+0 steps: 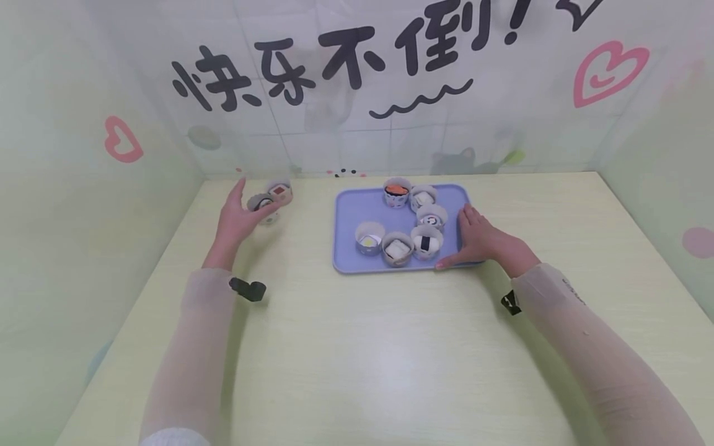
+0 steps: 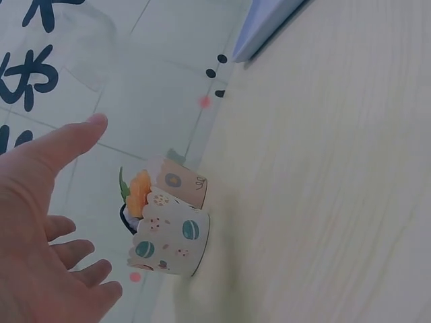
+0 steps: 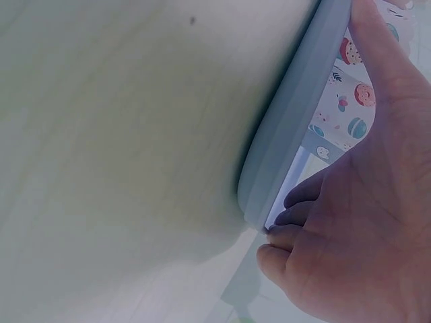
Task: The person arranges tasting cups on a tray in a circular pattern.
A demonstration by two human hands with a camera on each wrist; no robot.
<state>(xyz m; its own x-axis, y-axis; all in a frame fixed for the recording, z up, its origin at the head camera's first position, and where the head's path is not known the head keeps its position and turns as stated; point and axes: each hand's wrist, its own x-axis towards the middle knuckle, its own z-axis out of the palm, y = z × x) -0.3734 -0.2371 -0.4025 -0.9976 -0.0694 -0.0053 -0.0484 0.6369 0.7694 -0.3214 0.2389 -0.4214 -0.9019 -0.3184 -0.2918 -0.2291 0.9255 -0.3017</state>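
My left hand (image 1: 236, 214), thumb and fingers spread, hovers beside two paper cups at the table's far left. The nearer patterned cup (image 2: 172, 235) holds an orange-and-green piece; the farther cup (image 1: 280, 191) has a dark red and white piece. In the left wrist view a gap separates the hand from both cups. My right hand (image 1: 481, 238) rests on the right edge of a blue tray (image 1: 348, 207), its thumb at the front rim and its fingers along the side. Several paper cups with toy-like sushi pieces stand on this tray, including a white piece with a black band (image 1: 427, 243).
The tray lies on a pale wooden table (image 1: 357, 347) near the back wall. Printed sheeting (image 1: 346, 105) with lettering and hearts covers the walls behind and at both sides. On the tray, a cup with an orange-topped piece (image 1: 396, 191) stands at the back.
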